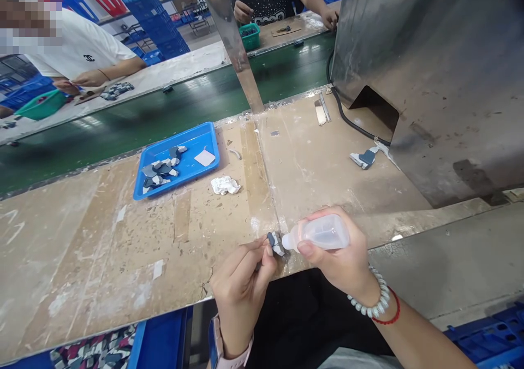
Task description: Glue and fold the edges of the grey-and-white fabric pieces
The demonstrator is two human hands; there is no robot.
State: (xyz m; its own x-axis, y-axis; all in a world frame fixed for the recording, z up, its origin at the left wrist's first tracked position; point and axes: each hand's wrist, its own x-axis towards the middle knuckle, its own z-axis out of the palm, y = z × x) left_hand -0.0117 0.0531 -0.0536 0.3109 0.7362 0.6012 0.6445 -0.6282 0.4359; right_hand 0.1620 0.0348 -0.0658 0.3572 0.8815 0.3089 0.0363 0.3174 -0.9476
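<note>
Left grip (241, 276): fingertips pinching the grey-white piece (277, 244)!
Right grip (344, 255): wraps the bottle (327, 231), nozzle (287, 242) beside the piece!
Blue tray (189, 175): grey-white parts (161, 168), one pale square (204, 158).

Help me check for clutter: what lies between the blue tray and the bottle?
In the head view, a crumpled white wad lies between the blue tray and the bottle in the right hand; nearer the bottle runs a strip of brown tape.

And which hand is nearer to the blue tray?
Left. The left hand, holding a small piece, is below and right of the blue tray; the right hand, holding a bottle, is farther right.
</note>
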